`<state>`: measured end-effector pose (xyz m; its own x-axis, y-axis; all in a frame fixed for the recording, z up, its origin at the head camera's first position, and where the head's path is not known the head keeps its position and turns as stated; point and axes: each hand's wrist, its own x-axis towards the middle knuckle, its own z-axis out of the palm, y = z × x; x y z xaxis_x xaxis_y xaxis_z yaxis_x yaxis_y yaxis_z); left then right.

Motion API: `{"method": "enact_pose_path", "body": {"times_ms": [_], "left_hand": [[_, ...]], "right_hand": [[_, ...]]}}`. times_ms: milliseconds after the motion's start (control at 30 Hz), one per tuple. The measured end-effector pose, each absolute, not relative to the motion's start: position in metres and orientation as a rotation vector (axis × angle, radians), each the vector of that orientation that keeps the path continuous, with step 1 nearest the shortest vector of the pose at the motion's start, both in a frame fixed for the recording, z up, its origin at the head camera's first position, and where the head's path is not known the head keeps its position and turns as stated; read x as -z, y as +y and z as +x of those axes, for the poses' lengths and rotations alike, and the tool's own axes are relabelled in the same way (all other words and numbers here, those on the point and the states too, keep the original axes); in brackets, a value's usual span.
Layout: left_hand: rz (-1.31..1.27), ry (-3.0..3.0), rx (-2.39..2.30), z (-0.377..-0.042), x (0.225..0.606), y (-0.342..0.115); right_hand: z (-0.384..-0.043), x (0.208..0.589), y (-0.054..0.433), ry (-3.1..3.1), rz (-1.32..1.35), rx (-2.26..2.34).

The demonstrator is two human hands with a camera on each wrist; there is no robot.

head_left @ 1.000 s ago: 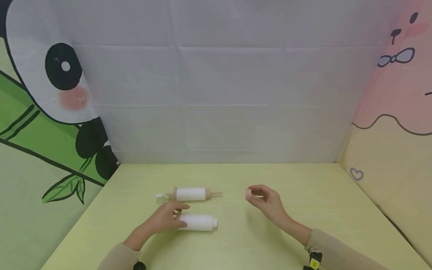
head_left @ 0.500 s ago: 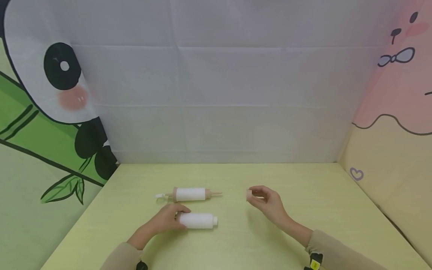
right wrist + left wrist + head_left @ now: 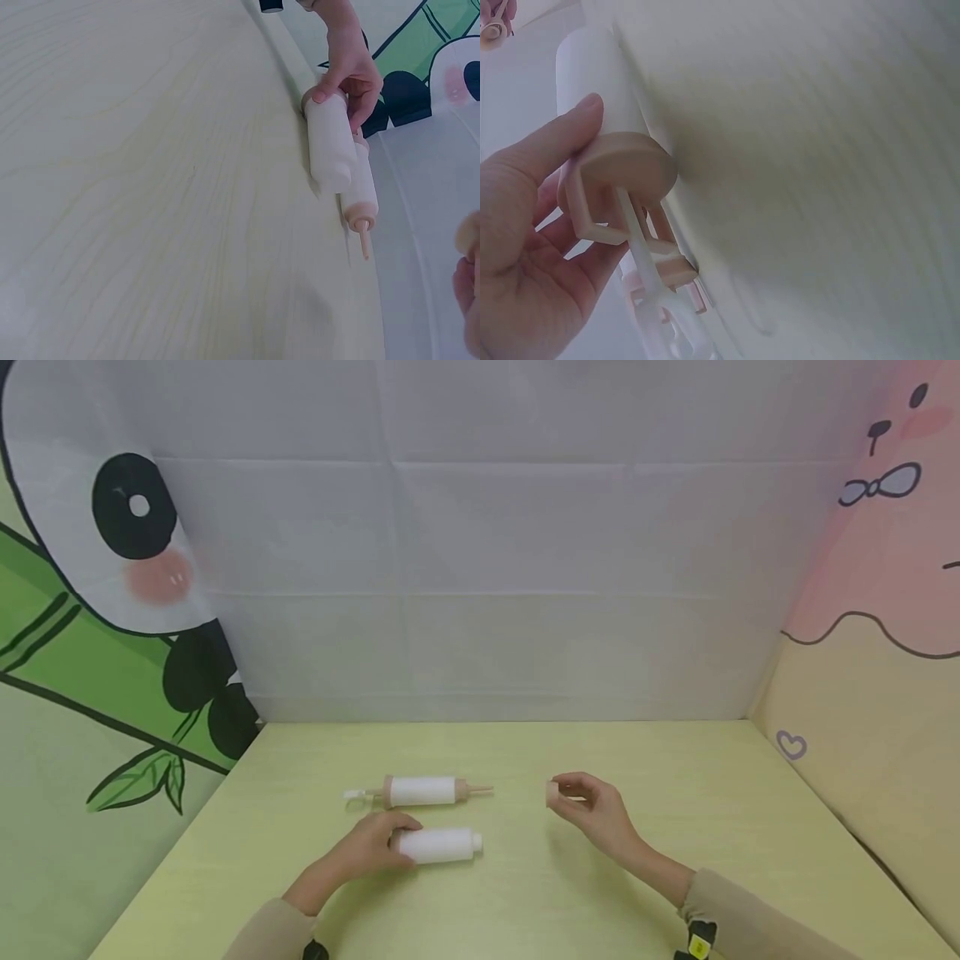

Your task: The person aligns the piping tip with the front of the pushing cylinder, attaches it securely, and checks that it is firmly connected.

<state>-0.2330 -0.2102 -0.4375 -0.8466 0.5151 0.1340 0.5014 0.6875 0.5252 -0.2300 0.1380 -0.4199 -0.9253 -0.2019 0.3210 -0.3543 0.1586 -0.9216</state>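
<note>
My left hand [image 3: 369, 846] grips the pink end of a white icing syringe [image 3: 438, 845] that lies roughly sideways, its bare white neck facing right. In the left wrist view my thumb lies on the barrel beside the pink finger flange [image 3: 622, 161], and a white plunger handle [image 3: 660, 300] sticks out behind. A second icing syringe [image 3: 423, 791] lies just beyond, with a pink pointed nozzle [image 3: 480, 790] fitted. Off to the right, above the table, my right hand [image 3: 596, 810] pinches a small round pink cap [image 3: 552, 794] between thumb and fingers.
Both syringes are on a pale yellow wood-grain table [image 3: 675, 760]. Behind it hangs a white creased sheet [image 3: 510, 643]. Painted cartoon panels flank the table, a panda [image 3: 135, 506] at left and a pink figure [image 3: 885, 552] at right.
My left fingers have closed round the syringe's pink end. Its barrel has shifted slightly up in the view, with the neck end tipped a little away. My right hand has hardly moved.
</note>
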Motion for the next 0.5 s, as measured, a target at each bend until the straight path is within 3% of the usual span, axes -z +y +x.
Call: {"method": "enact_pose_path", "body": {"times_ms": [500], "left_hand": [[0.958,2.961,-0.837,-0.233,0.427,-0.197]], "right_hand": [[-0.230,0.422,0.139,-2.372,0.619,-1.853]]}}
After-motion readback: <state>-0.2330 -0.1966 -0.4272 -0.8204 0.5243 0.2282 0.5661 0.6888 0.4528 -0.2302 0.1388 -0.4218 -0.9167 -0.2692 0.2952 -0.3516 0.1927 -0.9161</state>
